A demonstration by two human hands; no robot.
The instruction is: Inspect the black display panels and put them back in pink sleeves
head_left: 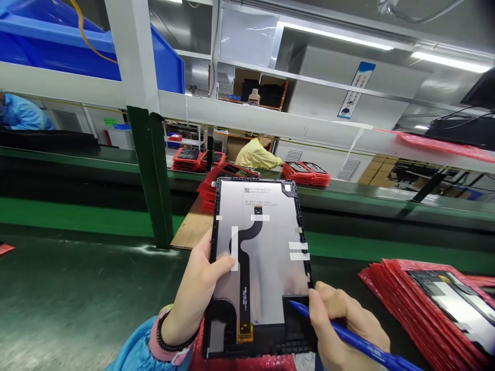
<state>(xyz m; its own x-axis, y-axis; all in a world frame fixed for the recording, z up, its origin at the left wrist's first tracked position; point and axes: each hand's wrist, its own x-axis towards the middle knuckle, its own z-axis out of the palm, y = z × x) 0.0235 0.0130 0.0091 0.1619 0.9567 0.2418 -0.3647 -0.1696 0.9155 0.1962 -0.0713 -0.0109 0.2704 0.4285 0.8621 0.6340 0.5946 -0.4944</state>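
My left hand (197,288) grips the left edge of a black-framed tablet display panel (266,237), holding it up with its silver back facing me. A black flex cable (244,278) runs down the panel's back, ending in a gold-coloured connector, and several strips of white tape cling to the panel. My right hand (344,324) holds a blue pen (348,335), and its tip points at the panel's lower right corner. To the right lies a stack of panels in red bags (421,304).
A dark green conveyor belt (85,278) runs beneath my hands, with a wooden board (189,226) beyond. More red stacks (305,173) sit across the line. A co-worker in a yellow smock (257,154) and another in a blue sleeve (23,114) work farther off.
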